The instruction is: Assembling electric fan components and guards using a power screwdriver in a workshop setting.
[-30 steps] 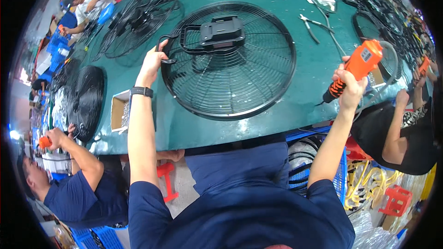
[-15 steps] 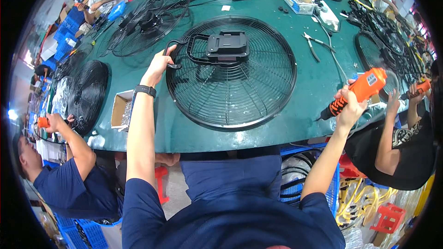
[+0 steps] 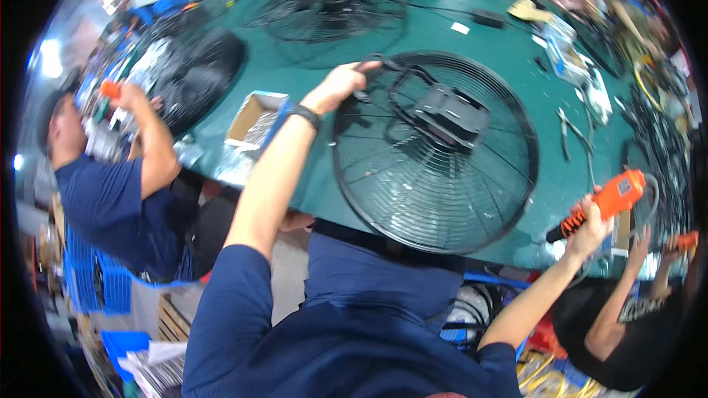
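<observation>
A round black wire fan guard (image 3: 435, 199) lies on the green table in front of me, with a black box-shaped mount (image 3: 453, 114) and a looped handle near its far side. At the guard's far left edge my left hand (image 3: 343, 87) is closed on a black curved bracket (image 3: 363, 94), its ends showing past the fingers. Whether the bracket is joined to the handle I cannot tell. To the right, my right hand (image 3: 588, 230) wraps around an orange-and-black electric screwdriver (image 3: 616, 195); its tip points left, apart from the guard.
An open carton of small metal parts (image 3: 257, 119) stands beside my left forearm. Pliers (image 3: 566, 136) lie right of the guard. More fan guards (image 3: 332, 18) cover the far side. Co-workers sit left (image 3: 110, 184) and right (image 3: 627, 324), close to my arms.
My view has turned, so the guard and table appear tilted and shifted right. Both hands keep their holds on the bracket and the screwdriver.
</observation>
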Tool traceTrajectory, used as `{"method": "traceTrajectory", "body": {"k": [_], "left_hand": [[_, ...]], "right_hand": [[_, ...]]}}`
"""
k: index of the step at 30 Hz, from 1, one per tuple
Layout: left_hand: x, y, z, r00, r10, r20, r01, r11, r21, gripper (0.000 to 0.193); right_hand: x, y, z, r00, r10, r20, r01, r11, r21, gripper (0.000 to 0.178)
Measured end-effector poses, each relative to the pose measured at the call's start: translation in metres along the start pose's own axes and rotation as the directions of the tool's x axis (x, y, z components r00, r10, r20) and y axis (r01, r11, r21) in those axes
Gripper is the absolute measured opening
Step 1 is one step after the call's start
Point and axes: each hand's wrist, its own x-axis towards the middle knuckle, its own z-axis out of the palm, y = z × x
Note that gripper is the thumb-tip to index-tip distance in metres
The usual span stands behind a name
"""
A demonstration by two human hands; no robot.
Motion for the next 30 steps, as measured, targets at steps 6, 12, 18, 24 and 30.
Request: {"method": "traceTrajectory", "body": {"k": [6, 12, 18, 24, 30], "left_hand": [[-0.038, -0.007, 0.029, 0.928, 0.041, -0.37, 0.094, 0.936, 0.338, 0.075], [-0.181, 0.018, 0.061, 0.975, 0.218, -0.028, -0.16, 0.791, 0.59, 0.096], [-0.215, -0.008, 0.062, 0.94, 0.342, -0.013, -0.253, 0.72, 0.646, 0.106], [-0.206, 0.003, 0.063, 0.936, 0.353, -0.015, -0.233, 0.649, 0.724, 0.097], [-0.196, 0.004, 0.019, 0.84, 0.521, -0.151, -0.305, 0.684, 0.663, 0.053]], "right_hand": [[0.006, 0.009, -0.009, 0.992, 0.054, 0.114, -0.049, 0.998, -0.046, 0.037], [-0.009, -0.004, -0.005, 0.997, -0.003, 0.071, 0.011, 0.994, -0.106, 0.038], [-0.017, -0.008, 0.004, 0.993, -0.059, 0.105, 0.072, 0.99, -0.124, 0.037], [-0.013, -0.005, 0.0, 0.996, -0.039, 0.084, 0.049, 0.993, -0.11, 0.037], [-0.011, -0.003, -0.018, 0.994, -0.079, -0.08, 0.079, 0.997, -0.003, 0.024]]}}
